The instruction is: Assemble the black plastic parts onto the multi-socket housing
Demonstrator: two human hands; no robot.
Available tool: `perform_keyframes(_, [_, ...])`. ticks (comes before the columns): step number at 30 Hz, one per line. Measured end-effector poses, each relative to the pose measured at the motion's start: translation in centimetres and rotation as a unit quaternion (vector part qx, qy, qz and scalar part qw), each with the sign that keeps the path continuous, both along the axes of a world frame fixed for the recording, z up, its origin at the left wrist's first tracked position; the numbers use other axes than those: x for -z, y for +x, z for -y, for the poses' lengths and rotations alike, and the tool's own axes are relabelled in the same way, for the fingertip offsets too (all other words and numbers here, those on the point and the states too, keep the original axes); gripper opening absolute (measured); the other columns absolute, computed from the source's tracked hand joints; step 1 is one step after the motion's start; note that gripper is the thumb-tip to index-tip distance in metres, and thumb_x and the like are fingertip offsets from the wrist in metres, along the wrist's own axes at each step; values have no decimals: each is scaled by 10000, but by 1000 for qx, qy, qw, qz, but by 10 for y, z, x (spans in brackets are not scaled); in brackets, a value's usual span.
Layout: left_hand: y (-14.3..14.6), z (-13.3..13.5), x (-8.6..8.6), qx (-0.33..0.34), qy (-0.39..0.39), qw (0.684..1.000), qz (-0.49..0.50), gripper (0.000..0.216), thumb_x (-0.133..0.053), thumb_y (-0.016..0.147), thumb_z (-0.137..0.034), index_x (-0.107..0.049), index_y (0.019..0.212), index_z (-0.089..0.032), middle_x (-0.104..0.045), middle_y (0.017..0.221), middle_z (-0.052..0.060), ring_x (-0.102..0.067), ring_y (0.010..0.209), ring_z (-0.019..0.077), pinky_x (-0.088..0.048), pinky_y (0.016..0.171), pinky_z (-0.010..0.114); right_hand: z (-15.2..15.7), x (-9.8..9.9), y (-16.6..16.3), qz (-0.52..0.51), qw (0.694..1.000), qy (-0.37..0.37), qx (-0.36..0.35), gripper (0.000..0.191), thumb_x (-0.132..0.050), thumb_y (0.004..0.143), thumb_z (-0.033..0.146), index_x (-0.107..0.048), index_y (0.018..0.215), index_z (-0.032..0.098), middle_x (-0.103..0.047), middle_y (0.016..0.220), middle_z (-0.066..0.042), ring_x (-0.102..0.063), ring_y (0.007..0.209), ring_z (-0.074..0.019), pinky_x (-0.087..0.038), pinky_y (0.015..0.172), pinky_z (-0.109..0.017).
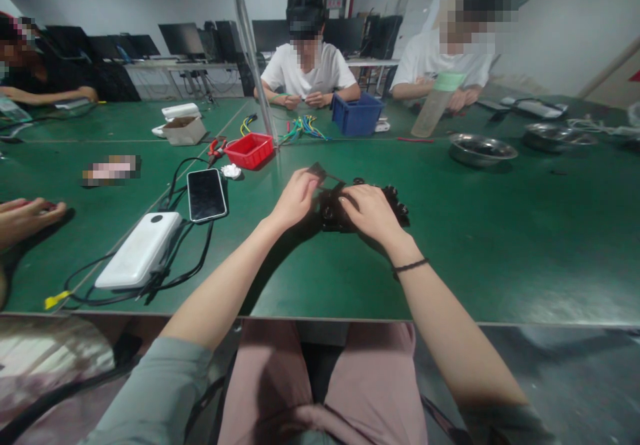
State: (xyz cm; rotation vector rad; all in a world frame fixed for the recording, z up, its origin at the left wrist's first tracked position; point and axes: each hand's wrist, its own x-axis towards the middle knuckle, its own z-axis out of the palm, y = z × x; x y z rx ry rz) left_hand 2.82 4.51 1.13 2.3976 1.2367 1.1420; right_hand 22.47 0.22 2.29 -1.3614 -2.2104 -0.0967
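Observation:
My left hand [296, 198] pinches a small flat dark piece [320, 173] just above the green table [500, 245], fingers closed on its edge. My right hand [370, 213] lies over a heap of small black parts [395, 202] in the middle of the table, fingers curled down onto them. What the right fingers grip is hidden under the hand. A black band sits on my right wrist [410, 266].
A phone [206, 194], a white power bank [140, 248] with black cables and a red tray [249, 150] lie to the left. A blue bin [356, 113], coloured wires [300, 127], a bottle [436, 105] and metal bowls [481, 149] stand further back. Other people sit across and at left.

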Motion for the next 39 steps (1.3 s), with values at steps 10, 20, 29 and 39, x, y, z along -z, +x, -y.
perform_keyframes(10, [-1,-7,8,57,42,997,17,263,-326,991,-263,-572,1000,-171,-588,1178,123,-531,1197,197,-418,1042,376,-2,-1,2,7,1000,8,22,281,-429,959,279,-679,936,152,-739,980,-134,-653,935,-278,-442,846,-395])
perform_keyframes(20, [-2,-7,8,77,46,995,36,282,-322,994,-285,-579,977,-170,-599,1134,121,-546,1157,203,-437,1016,383,-2,0,2,-27,998,55,33,258,-466,944,283,-663,823,169,-733,851,-113,-656,832,-264,-441,796,-378])
perform_keyframes(29, [-3,-9,10,77,41,996,35,292,-330,998,-310,-587,1002,-172,-596,1151,120,-549,1158,198,-432,1028,381,-3,1,2,-59,993,93,34,250,-470,941,289,-667,845,169,-732,849,-112,-657,832,-257,-444,800,-383])
perform_keyframes(39, [-3,-12,12,74,35,993,83,220,-449,952,-316,-605,1005,-170,-622,1146,113,-552,1168,215,-467,986,386,-4,3,2,-76,990,103,55,238,-471,929,282,-669,852,174,-736,873,-114,-654,845,-259,-445,810,-397])
